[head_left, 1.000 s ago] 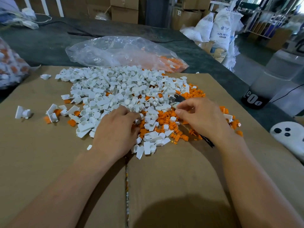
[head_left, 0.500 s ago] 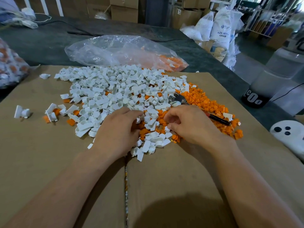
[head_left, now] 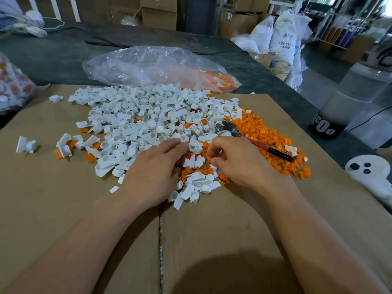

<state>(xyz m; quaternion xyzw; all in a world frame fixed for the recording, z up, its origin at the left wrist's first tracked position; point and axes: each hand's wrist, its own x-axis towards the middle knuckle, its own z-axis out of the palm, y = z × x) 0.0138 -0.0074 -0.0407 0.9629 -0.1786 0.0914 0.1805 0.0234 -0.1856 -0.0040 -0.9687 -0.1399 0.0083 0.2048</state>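
A big heap of small white plastic parts [head_left: 148,119] lies on the brown cardboard sheet [head_left: 212,240], with a heap of small orange parts [head_left: 267,136] to its right. My left hand [head_left: 154,172] rests on the near edge of the pile, its relaxed fingers touching white parts. Just to its right, my right hand [head_left: 239,164] has its fingers curled and pinches a small white part at the fingertips. A cutter with a red and black handle [head_left: 273,151] lies loose on the orange parts beyond my right hand.
A clear plastic bag [head_left: 157,66] holding some orange parts lies behind the heaps on the dark table. A few stray white parts [head_left: 26,145] sit at the left. A white device [head_left: 371,175] and a translucent container [head_left: 356,96] stand at the right.
My right hand has let go of the cutter, which now lies on the orange parts, and has moved left to the pile's near edge. My left hand has barely shifted.
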